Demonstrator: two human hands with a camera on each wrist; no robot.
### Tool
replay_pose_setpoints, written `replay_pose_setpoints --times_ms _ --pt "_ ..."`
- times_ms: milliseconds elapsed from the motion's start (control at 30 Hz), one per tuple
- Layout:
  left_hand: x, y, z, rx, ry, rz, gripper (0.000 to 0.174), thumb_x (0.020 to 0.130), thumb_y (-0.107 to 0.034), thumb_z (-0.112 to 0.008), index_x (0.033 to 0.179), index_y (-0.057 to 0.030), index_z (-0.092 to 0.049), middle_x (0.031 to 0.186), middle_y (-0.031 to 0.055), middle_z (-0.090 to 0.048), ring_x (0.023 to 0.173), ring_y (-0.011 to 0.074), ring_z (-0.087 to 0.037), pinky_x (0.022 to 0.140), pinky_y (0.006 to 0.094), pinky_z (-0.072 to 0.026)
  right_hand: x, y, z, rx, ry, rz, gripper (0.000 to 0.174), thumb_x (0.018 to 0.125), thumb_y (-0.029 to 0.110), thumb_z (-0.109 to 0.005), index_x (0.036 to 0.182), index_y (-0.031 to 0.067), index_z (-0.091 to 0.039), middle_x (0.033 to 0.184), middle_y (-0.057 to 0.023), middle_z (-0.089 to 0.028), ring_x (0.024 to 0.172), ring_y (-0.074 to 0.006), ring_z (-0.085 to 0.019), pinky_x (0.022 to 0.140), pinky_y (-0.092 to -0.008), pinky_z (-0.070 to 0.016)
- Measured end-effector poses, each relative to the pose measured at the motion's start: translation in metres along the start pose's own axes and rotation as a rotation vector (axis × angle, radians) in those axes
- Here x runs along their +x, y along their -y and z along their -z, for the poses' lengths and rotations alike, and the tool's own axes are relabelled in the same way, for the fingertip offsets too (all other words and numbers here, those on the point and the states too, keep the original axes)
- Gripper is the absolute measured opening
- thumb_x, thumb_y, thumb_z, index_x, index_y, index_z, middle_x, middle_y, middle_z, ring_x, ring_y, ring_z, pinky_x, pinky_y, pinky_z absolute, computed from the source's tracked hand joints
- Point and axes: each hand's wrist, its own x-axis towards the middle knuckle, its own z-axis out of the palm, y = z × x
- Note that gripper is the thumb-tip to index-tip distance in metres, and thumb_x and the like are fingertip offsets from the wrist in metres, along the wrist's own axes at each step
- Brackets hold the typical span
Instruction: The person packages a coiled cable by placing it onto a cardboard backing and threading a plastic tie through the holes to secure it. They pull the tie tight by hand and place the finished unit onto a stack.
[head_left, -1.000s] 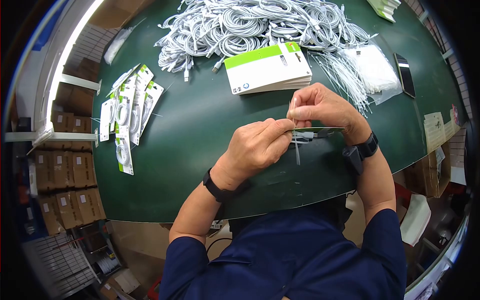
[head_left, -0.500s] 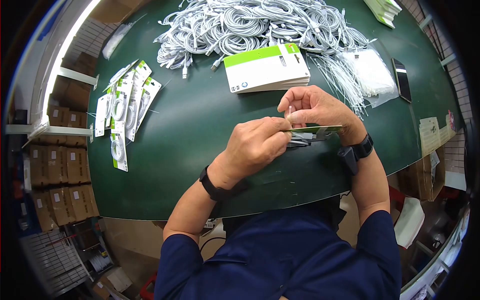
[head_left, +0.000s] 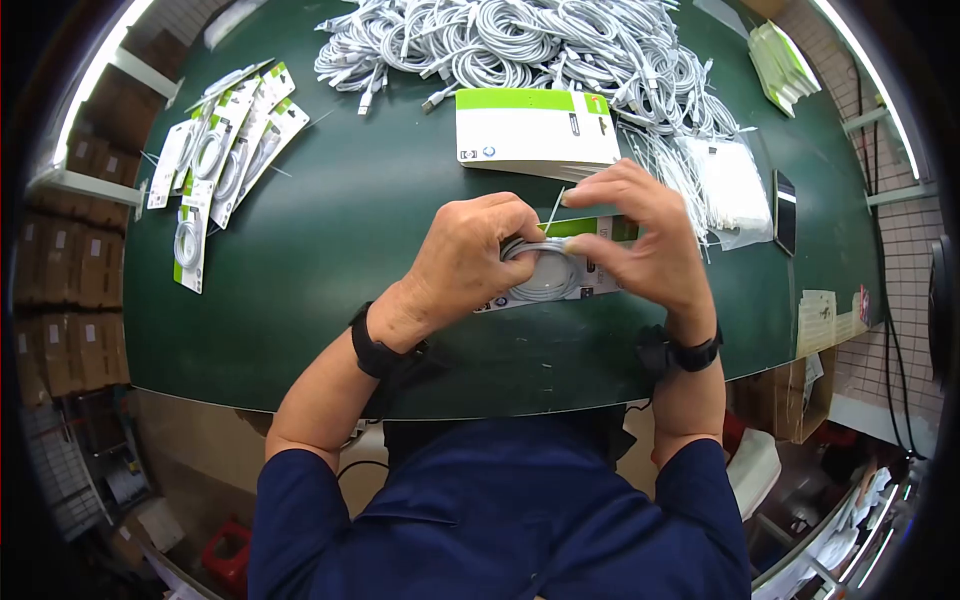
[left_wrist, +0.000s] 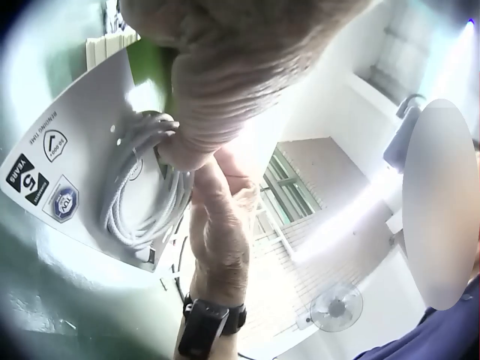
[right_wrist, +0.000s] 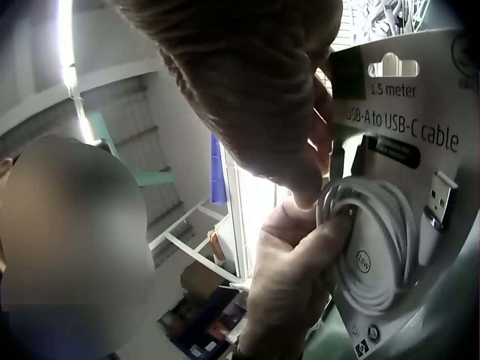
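A coiled white USB cable (head_left: 545, 280) lies against a green-and-white card (head_left: 600, 285), printed "1.5 meter USB-A to USB-C cable" in the right wrist view. My left hand (head_left: 455, 250) grips coil and card at their left side, thumb inside the loop. A thin white cable tie (head_left: 554, 210) sticks up from the top of the coil. With its thumb on the coil's upper right, my right hand (head_left: 645, 235) holds its index finger apart, right at the tie's upper end. The USB-A plug (right_wrist: 439, 199) shows on the card's front.
Behind the hands lie a stack of cards (head_left: 535, 125) and a heap of white cables (head_left: 510, 40). Loose cable ties (head_left: 680, 180), a bag of ties (head_left: 735, 190) and a phone (head_left: 785, 210) are at right. Cards with cables (head_left: 215, 160) lie at left.
The card has turned from edge-on to show its coil side to the head camera. My right thumb and index finger have spread apart. The head view has shifted.
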Motion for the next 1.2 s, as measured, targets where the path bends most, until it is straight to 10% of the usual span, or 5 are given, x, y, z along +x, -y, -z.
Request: replay_pose_setpoints --times_ms 1200 --pt "-0.002 0.011 -0.009 -0.222 0.050 0.351 0.013 0.081 0.003 -0.073 0.094 0.0037 -0.075 0.089 0.0039 -0.076 0.081 0.0054 -0.064 0.075 0.0241 -0.0541 -0.006 -0.007 -0.052 -0.305 -0.052 0.040 0.005 0.091 0.006 -0.072 0.092 0.0051 -0.066 0.088 -0.0077 -0.068 0.085 -0.0299 -0.067 0.079 -0.0419 -0.0503"
